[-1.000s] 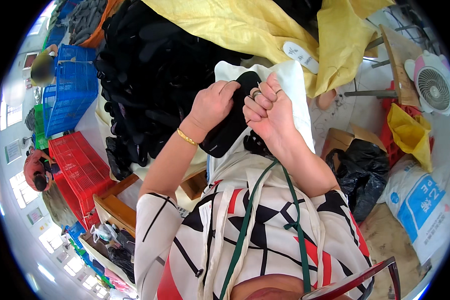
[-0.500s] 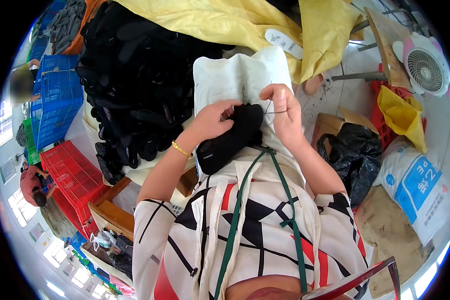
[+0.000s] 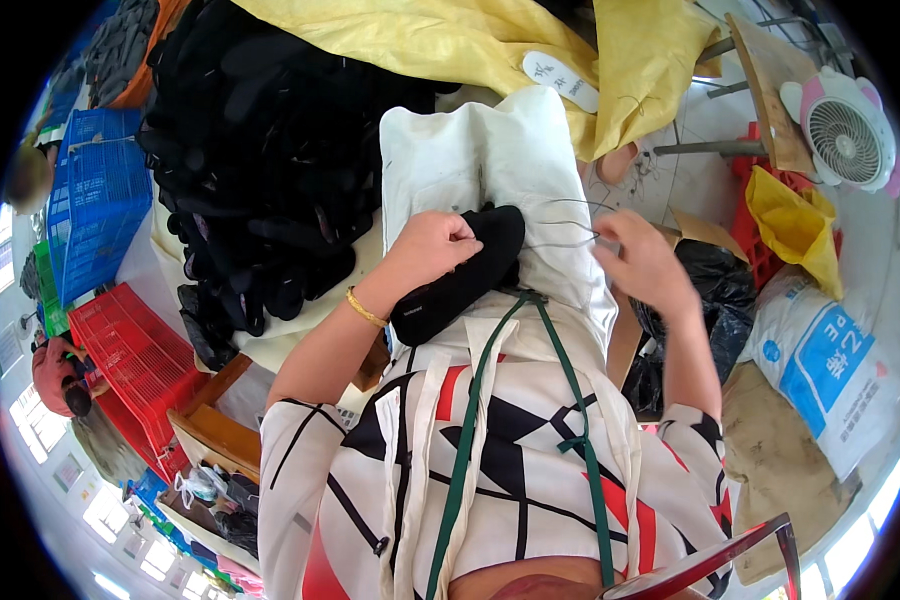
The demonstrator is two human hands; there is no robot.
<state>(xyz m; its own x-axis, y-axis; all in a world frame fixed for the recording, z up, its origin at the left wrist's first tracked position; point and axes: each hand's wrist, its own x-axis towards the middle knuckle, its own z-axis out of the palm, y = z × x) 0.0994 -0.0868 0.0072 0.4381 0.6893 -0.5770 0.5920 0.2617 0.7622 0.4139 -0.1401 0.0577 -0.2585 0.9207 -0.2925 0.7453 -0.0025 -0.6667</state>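
Shoe (image 3: pixel 460 275), black, lies on the white cloth (image 3: pixel 450 150) in the lap, left hand (image 3: pixel 432 245) closed on its upper (judged light, soft, best held mid-body), right hand (image 3: pixel 642 262) pinching taut thread (image 3: pixel 560 226).

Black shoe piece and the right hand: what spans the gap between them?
In the head view, thin thread strands run from the black shoe piece, held by the left hand, to the right hand, over the white cloth.

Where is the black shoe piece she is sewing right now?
In the head view the black shoe piece lies at centre on the white cloth over her lap, gripped by the left hand, with the right hand just to its right.
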